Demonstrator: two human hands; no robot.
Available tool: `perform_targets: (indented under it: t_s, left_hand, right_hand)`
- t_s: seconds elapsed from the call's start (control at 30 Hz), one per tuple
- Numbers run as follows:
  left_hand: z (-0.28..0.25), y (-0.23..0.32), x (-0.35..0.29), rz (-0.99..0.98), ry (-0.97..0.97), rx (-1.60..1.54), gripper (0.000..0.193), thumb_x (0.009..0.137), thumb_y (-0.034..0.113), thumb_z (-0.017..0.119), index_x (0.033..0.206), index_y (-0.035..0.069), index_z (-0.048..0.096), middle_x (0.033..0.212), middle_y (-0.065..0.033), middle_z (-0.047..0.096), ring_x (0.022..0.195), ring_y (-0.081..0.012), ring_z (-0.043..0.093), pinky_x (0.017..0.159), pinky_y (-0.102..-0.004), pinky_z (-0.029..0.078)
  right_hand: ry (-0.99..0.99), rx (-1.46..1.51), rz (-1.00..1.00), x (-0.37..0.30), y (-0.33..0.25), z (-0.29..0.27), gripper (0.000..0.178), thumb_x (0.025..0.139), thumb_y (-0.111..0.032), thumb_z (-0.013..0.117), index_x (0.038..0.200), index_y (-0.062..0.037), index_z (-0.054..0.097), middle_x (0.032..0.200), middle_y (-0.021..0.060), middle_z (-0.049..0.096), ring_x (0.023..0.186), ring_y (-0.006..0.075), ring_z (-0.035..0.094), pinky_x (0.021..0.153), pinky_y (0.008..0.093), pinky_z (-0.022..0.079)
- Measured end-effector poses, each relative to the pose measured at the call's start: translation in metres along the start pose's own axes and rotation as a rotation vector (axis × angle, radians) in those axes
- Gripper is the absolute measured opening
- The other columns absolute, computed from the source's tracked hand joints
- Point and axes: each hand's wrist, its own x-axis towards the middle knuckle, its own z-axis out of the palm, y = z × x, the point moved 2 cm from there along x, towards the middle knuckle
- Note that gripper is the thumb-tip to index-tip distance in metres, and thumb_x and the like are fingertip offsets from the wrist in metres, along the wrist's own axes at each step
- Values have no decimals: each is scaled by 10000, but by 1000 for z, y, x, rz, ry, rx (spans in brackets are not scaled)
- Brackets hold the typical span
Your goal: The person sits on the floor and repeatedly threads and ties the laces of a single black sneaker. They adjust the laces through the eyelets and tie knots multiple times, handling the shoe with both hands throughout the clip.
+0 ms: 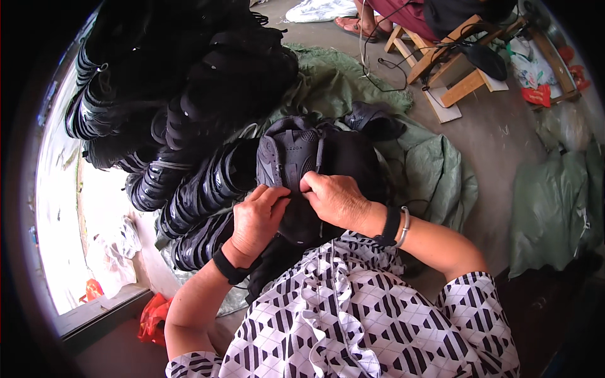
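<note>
A black sneaker (288,151) with grey parts lies in front of me, its collar pointing away and its toe toward my lap. My left hand (257,217) is closed at the left side of its lace opening, thumb and fingers pinched together. On the other side of the tongue, my right hand (337,196) pinches the shoe's right edge, the thumb pressed against it. Whether a lace is between either hand's fingertips is hidden. A dark cloth-like mass (356,164) lies under and right of the shoe.
Stacks of nested black shoes (205,183) rise at my left, with a tall dark heap (233,75) behind. Another dark shoe (375,120) lies beyond on a green sheet (435,164). Far right are a wooden stool (463,88), cables, another person's foot (362,26) and a green sack (548,208).
</note>
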Motion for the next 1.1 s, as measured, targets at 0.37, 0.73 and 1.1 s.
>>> perform_targets:
  t_s: [0.37,0.73,1.1]
  left_hand:
    - [1,14,1,80,-3,165,64,823,113,679,865,81,644,768,-85,592,655,-304,623,551,-388,501]
    - [-74,-66,8,-443,741,-664,67,811,75,588,863,35,573,819,-97,557,753,-219,582,722,-351,519]
    - [-75,-78,150,-359,67,127,181,842,69,537,1020,38,521,801,-55,535,728,-167,554,669,-304,495]
  right_hand:
    - [-68,-136,-64,-1,-8,1,177,802,-30,564,958,-11,482,684,176,655,703,333,691,600,431,545]
    - [-769,542,270,-38,9,-84,186,870,-189,638,918,-12,670,769,66,654,651,146,628,549,301,481]
    - [511,1608,-231,-132,51,-269,268,922,-168,611,1111,21,624,943,82,621,582,63,436,482,198,377]
